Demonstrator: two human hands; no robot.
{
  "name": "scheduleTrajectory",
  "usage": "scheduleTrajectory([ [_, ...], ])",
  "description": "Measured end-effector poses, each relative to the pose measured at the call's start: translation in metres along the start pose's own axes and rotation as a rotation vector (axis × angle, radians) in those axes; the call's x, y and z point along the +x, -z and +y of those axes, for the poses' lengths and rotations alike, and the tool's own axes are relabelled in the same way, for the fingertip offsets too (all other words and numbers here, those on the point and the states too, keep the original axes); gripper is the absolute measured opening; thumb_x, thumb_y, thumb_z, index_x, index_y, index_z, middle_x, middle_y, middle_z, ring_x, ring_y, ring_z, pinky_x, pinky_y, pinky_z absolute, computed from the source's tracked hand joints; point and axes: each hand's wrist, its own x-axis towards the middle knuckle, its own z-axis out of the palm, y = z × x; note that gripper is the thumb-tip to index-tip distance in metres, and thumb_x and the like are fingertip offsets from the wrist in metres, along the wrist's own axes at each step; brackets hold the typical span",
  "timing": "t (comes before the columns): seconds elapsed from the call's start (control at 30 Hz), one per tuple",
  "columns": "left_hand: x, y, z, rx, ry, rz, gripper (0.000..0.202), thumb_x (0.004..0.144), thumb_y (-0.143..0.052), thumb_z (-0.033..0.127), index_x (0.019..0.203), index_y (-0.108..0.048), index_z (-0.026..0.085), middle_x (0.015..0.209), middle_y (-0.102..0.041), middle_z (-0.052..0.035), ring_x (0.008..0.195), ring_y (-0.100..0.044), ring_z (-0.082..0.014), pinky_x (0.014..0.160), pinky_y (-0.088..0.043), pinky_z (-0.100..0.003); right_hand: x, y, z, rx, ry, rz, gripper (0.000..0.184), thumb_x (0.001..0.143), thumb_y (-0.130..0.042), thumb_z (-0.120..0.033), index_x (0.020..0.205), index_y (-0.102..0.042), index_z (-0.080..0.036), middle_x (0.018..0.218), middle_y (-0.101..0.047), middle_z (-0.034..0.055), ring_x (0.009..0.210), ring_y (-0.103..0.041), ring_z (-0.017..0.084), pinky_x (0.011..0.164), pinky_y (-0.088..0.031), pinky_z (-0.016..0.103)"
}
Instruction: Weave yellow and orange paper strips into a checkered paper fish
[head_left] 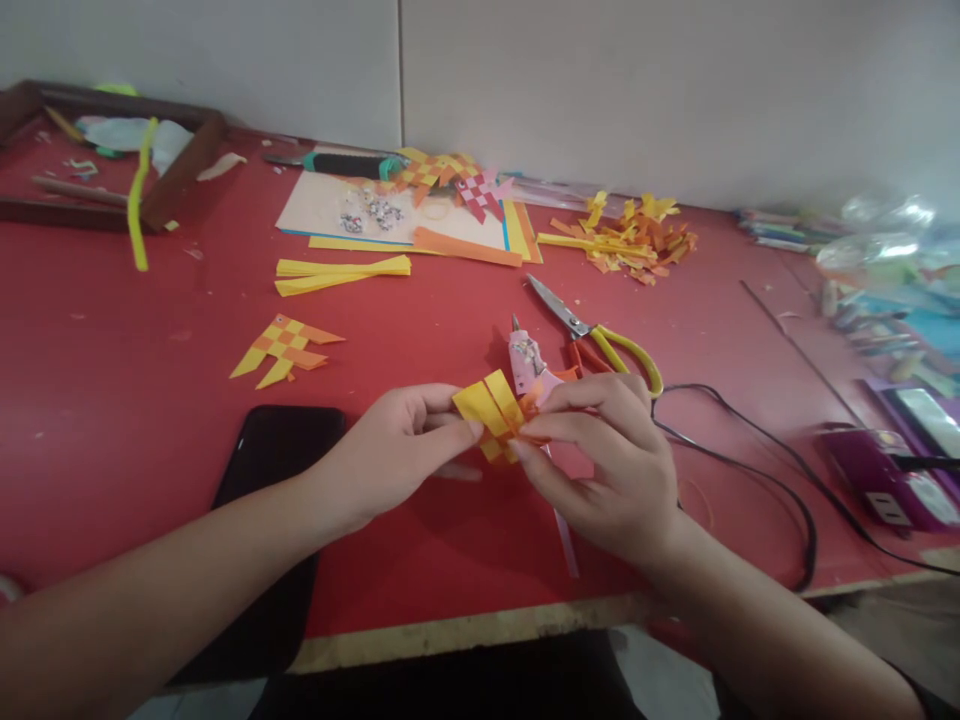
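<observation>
My left hand [397, 445] and my right hand [607, 450] meet above the red table [112, 400], both pinching a small woven piece of yellow and orange paper strips [495, 415]. The left fingers hold its left side, the right fingers its right side. Just behind it lies a pink glue gun [529, 365]. A finished woven yellow-orange paper fish [285, 348] lies on the table to the left.
Yellow-handled scissors [592, 335] lie behind the glue gun. A black phone [281, 450] sits under my left forearm. Yellow strips [341, 272], a sheet with woven pieces [390, 205], paper scraps [626, 240], a wooden frame [180, 170], a black cable [750, 470] and a purple power strip [881, 470] surround them.
</observation>
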Motion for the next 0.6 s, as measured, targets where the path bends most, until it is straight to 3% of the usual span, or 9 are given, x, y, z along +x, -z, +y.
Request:
scheduleTrajectory([
  [0.13,-0.0024,-0.0007,0.0016,-0.005,0.014,-0.059,0.019,0.084,-0.073,0.023,0.103,-0.075,0.022,0.094,-0.075,-0.0008,0.087,-0.07,-0.0122,0.074,-0.059,-0.021,0.0024,0.0026,-0.0008,0.056,-0.002,-0.016,0.008,0.081,-0.068,-0.016,0.084,-0.064,-0.021,0.086,-0.061,0.0026,0.077,-0.059,0.016,0.074,-0.044,0.037],
  [0.3,-0.0019,-0.0001,0.0023,0.007,0.048,-0.092,0.025,0.084,-0.074,0.04,0.095,-0.076,0.018,0.079,-0.075,-0.0016,0.076,-0.071,-0.0112,0.068,-0.059,-0.018,0.0024,0.0043,-0.0035,0.097,0.019,-0.039,0.008,0.079,-0.068,-0.014,0.079,-0.064,-0.021,0.086,-0.059,0.0023,0.076,-0.056,0.016,0.074,-0.042,0.037],
  [0.6,-0.0012,-0.0019,0.0024,0.108,0.066,-0.147,0.023,0.09,-0.065,0.038,0.091,-0.072,0.015,0.083,-0.074,-0.0033,0.077,-0.07,-0.0131,0.066,-0.057,-0.021,-0.0003,0.004,-0.0028,0.228,-0.166,-0.13,0.003,0.08,-0.067,-0.019,0.079,-0.064,-0.019,0.095,-0.058,0.0063,0.088,-0.057,0.018,0.078,-0.048,0.037],
])
